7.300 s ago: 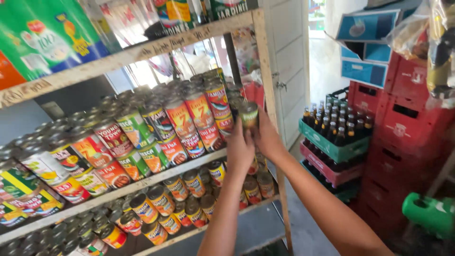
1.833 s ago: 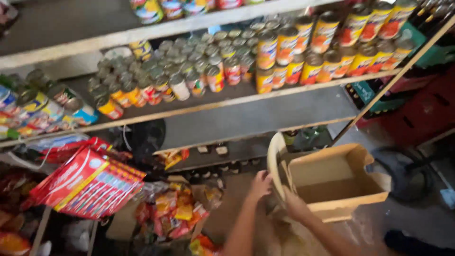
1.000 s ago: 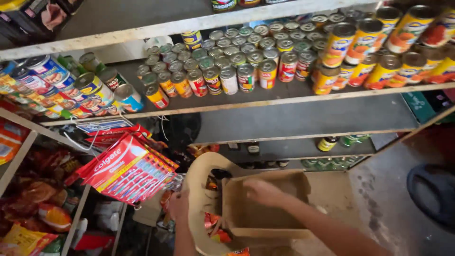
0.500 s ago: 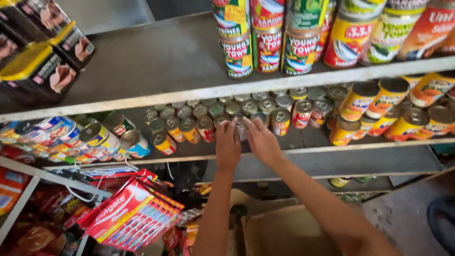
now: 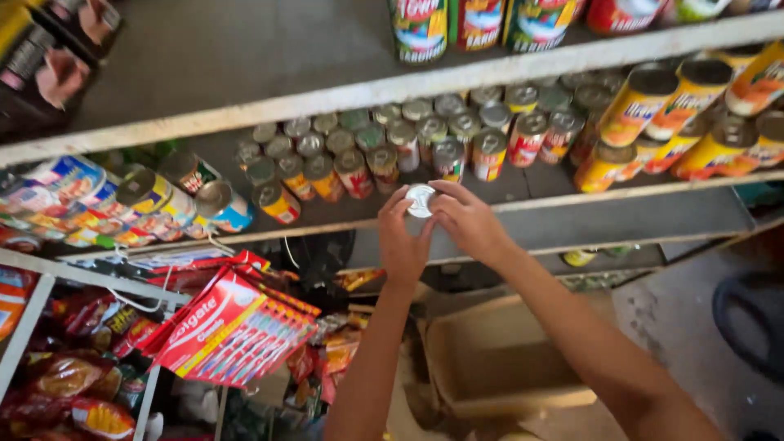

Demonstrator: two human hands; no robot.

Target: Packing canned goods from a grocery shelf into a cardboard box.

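A shop's wooden shelving fills the view from above, its grey boards crowded with rows of upright tinned goods in red, orange and yellow labels, more of them cut off by the top edge. Below the shelves a tan cardboard box sits on the floor, its far side hidden behind the right forearm. A red hanging card of toothbrushes slants at lower left, beside packets too blurred to make out.

At the front edge of the middle shelf, both hands meet around one small can. The left hand curls against its left side, the right hand wraps its right side, fingers closed onto it. Only the can's round, silvery lid shows; its body and label are covered by the fingers.
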